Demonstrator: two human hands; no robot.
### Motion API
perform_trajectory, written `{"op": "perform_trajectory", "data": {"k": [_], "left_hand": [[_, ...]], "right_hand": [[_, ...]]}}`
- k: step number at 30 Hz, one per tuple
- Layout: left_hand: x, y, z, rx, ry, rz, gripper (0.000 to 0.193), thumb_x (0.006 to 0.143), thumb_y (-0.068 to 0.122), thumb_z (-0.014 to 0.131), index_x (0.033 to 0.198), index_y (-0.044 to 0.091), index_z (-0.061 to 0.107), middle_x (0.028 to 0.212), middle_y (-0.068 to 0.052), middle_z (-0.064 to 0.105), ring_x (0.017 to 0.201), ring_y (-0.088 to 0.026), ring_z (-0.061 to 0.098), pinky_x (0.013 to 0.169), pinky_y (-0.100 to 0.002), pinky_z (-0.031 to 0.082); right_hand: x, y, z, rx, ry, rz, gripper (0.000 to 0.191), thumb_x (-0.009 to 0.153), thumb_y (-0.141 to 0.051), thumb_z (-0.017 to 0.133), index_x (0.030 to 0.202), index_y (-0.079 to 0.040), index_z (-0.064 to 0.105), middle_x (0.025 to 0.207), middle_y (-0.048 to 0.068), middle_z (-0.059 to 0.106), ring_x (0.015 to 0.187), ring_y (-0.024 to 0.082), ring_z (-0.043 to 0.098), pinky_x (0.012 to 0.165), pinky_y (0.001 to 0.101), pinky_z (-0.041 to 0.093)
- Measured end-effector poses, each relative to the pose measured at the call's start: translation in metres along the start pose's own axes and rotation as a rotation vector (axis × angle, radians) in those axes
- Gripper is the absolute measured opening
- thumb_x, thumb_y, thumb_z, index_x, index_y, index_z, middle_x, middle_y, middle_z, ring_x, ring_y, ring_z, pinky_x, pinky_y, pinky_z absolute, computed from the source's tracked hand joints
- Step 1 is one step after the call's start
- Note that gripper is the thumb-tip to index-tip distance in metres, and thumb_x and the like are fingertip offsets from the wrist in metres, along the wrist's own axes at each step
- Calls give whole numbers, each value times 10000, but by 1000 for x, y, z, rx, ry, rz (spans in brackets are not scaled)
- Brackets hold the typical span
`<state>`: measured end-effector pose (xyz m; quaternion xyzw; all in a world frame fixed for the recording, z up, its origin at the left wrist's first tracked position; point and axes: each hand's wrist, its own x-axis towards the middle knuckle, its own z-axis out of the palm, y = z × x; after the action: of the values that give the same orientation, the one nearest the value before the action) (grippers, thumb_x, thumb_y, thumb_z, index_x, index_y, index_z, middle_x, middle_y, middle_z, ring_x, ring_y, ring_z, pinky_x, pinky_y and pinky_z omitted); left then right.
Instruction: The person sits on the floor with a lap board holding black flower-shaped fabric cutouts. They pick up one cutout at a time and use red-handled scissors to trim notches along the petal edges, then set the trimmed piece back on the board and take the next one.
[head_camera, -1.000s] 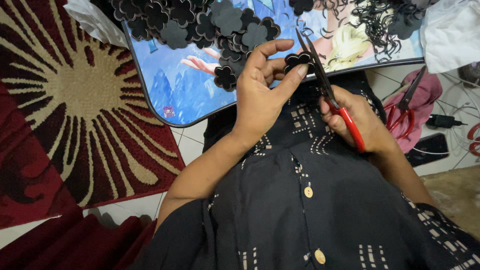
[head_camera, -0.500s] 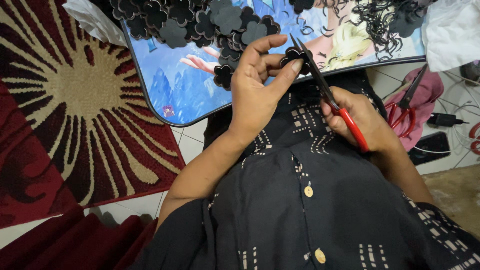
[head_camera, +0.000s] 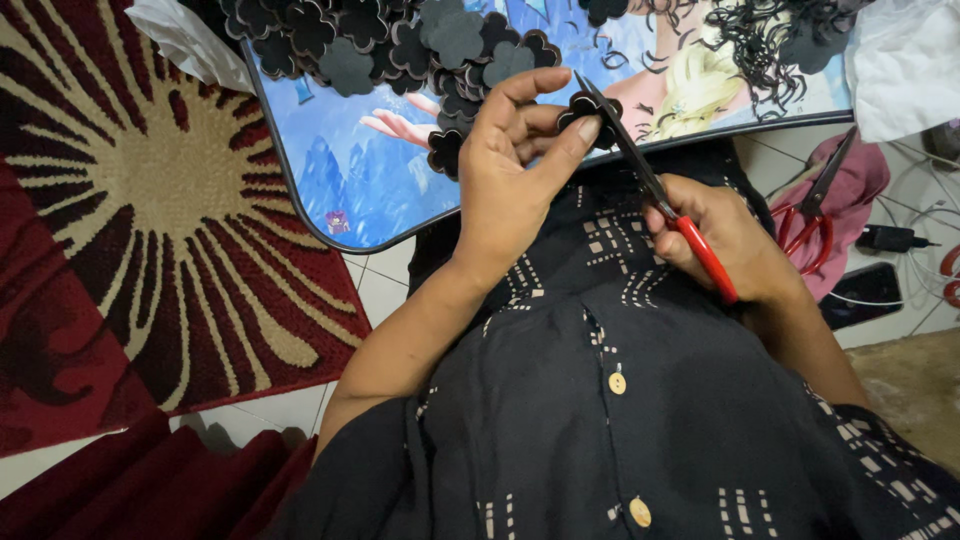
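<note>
My left hand (head_camera: 510, 170) pinches a small black flower-shaped cutout (head_camera: 590, 108) between thumb and fingers, above my lap. My right hand (head_camera: 725, 240) grips red-handled scissors (head_camera: 650, 185), whose dark blades reach up to the cutout's edge. Both hands hover over the near edge of a low blue picture-printed table (head_camera: 340, 180). A heap of black flower cutouts (head_camera: 390, 40) lies on the table just beyond my left hand. My black patterned button shirt fills the lower view.
A red and cream patterned rug (head_camera: 130, 230) lies to the left. Curly black trimmings (head_camera: 770, 40) sit on the table's far right. A second pair of red scissors (head_camera: 810, 225) rests on pink cloth at right, near cables and a dark phone (head_camera: 865, 295).
The cutout has turned slightly in my left fingers, and the scissors have shifted a little along its edge. Both hands stay in place.
</note>
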<state>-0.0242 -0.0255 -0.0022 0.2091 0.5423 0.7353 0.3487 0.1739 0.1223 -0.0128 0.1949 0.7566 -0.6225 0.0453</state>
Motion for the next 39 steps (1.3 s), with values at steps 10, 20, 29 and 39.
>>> {"op": "perform_trajectory", "data": {"k": [10, 20, 29, 39], "left_hand": [[-4, -22, 13, -212, -73, -91, 279, 988, -16, 726, 1218, -15, 568, 1081, -70, 652, 995, -103, 675, 915, -246, 581], [-3, -18, 15, -225, -75, -102, 266, 994, -22, 715, 1226, -21, 585, 1094, -90, 680, 977, -108, 686, 899, -250, 585], [-2, -20, 17, -218, -148, -127, 244, 992, -27, 705, 1219, -25, 615, 1125, -79, 675, 988, -113, 699, 905, -260, 599], [-7, -28, 25, -217, -138, -159, 232, 1010, -1, 705, 1222, -27, 614, 1083, -74, 703, 985, -90, 688, 894, -242, 581]], "right_hand": [[2, 0, -2, 109, -60, -66, 801, 880, -749, 582, 1244, -38, 528, 943, 14, 552, 820, 94, 490, 698, 243, 437], [2, -11, -1, 207, -101, -61, 1038, 859, -802, 568, 1486, 4, 381, 1157, 36, 525, 923, 103, 502, 763, 245, 466], [2, -16, -1, 125, -72, -82, 936, 880, -811, 503, 1361, -8, 479, 921, 7, 505, 781, 89, 447, 660, 236, 400], [5, -10, 9, 164, 13, -83, 1040, 854, -858, 498, 1428, 6, 423, 993, 6, 505, 800, 87, 447, 644, 227, 412]]}}
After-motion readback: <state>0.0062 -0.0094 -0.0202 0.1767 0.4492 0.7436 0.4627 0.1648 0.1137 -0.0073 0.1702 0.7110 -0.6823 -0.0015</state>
